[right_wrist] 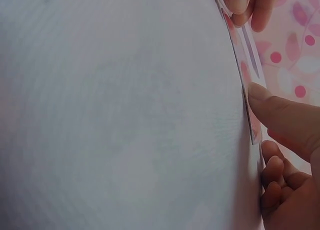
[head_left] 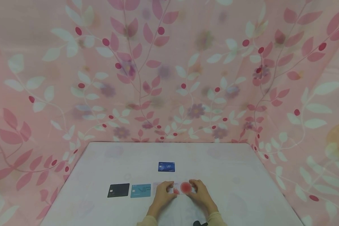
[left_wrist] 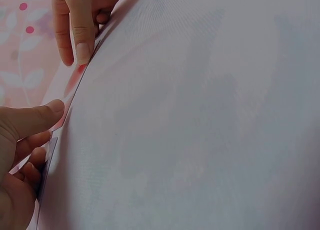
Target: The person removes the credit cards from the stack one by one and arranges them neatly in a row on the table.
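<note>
A pale card with a red circle lies low at the table surface between my two hands. The left hand grips its left side, with the thumb on the near edge and the fingers at the far edge. My right hand holds the right side in the same way. In the left wrist view the left thumb lies on the card's edge; the right thumb does likewise in the right wrist view. Partly covered by the left hand, a pale lilac card lies just left of it.
Left of the hands, a light blue VIP card and a black card lie in a row. Farther back is a dark blue VIP card. A small black object shows at the white table's near side. Floral cloth hangs around.
</note>
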